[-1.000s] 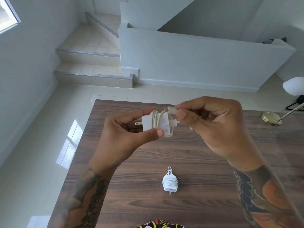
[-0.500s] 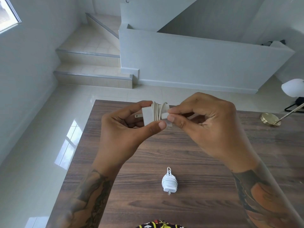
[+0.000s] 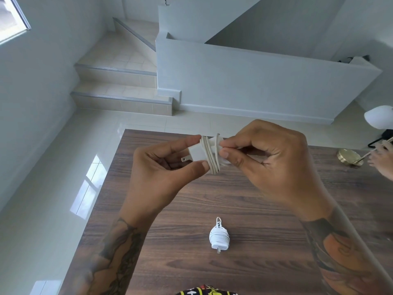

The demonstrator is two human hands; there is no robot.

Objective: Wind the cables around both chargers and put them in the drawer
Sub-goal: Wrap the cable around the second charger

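A white charger (image 3: 196, 154) with its prongs pointing left is held above the wooden table (image 3: 244, 209). My left hand (image 3: 163, 173) grips it between thumb and forefinger. Its off-white cable (image 3: 210, 156) lies in several turns round the body. My right hand (image 3: 274, 167) pinches the cable's end against the charger's right side. A second white charger (image 3: 219, 237) lies on the table nearer to me, its cable wound round it and its prongs towards me. No drawer is in view.
A brass lamp base (image 3: 348, 157) stands at the table's far right, its white shade (image 3: 379, 117) beyond. Another person's hand (image 3: 382, 162) reaches in at the right edge. The table's left edge drops to tiled floor; steps (image 3: 119, 99) lie beyond.
My right hand has brought the cable's end down against the charger's right side, and the loose loop is now tight. Another person's hand has come in at the right edge.
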